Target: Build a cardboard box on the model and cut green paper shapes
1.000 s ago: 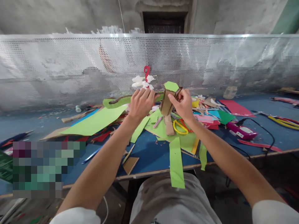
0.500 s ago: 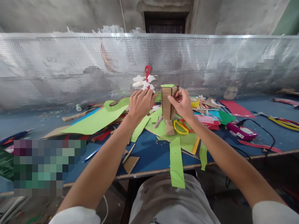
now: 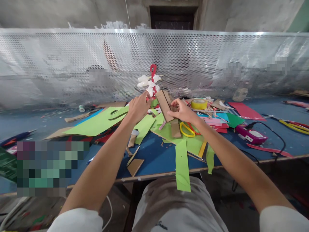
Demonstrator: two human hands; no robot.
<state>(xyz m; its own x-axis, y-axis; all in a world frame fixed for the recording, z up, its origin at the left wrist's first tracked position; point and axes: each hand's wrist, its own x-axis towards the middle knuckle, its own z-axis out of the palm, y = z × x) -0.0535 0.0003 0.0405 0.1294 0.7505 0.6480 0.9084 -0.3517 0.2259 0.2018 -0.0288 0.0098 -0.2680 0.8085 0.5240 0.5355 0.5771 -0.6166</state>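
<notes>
A brown cardboard box shape [image 3: 164,105] leans tilted to the left over the paper pile in the middle of the blue table [image 3: 154,158]. My right hand [image 3: 182,111] grips its right side with curled fingers. My left hand [image 3: 138,107] is closed at its far left edge, fingertips on the cardboard near a red and white paper figure [image 3: 151,80]. Yellow-handled scissors [image 3: 186,129] lie just below my right hand.
Green paper sheets [image 3: 96,123] and strips [image 3: 182,165] cover the table middle, one strip hanging over the front edge. A yellow tape roll [image 3: 199,103], a pink glue gun [image 3: 251,134] with its black cord, and cardboard scraps [image 3: 135,166] lie around. A perforated metal screen [image 3: 72,64] closes the back.
The cardboard piece stood upright with its green top showing; now it is tipped down to the left and held lower. Both hands have dropped with it.
</notes>
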